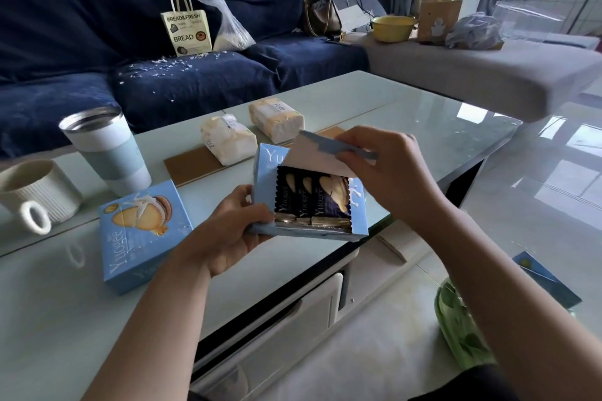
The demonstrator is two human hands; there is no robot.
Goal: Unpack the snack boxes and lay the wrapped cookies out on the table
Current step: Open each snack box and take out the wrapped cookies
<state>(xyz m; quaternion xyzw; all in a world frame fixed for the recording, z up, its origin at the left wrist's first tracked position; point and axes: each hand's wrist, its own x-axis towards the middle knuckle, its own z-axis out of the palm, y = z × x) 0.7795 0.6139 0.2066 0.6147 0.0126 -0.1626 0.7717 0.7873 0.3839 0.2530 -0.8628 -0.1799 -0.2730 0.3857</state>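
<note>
My left hand (234,231) grips the lower left corner of a light blue snack box (358,225) held above the table's near edge. My right hand (391,172) pinches the box's torn front flap (312,156) and holds it peeled upward. Inside the opening stand three dark wrapped cookies (312,198) side by side. A second light blue snack box (143,234), closed, lies flat on the glass table (407,114) to the left of my hands.
A white and pale blue tumbler (107,146) and a ribbed cream mug (35,195) stand at the left. Two tissue packs (228,140) (277,119) lie beyond the held box. A dark blue sofa (163,81) with a paper bread bag (185,29) sits behind the table.
</note>
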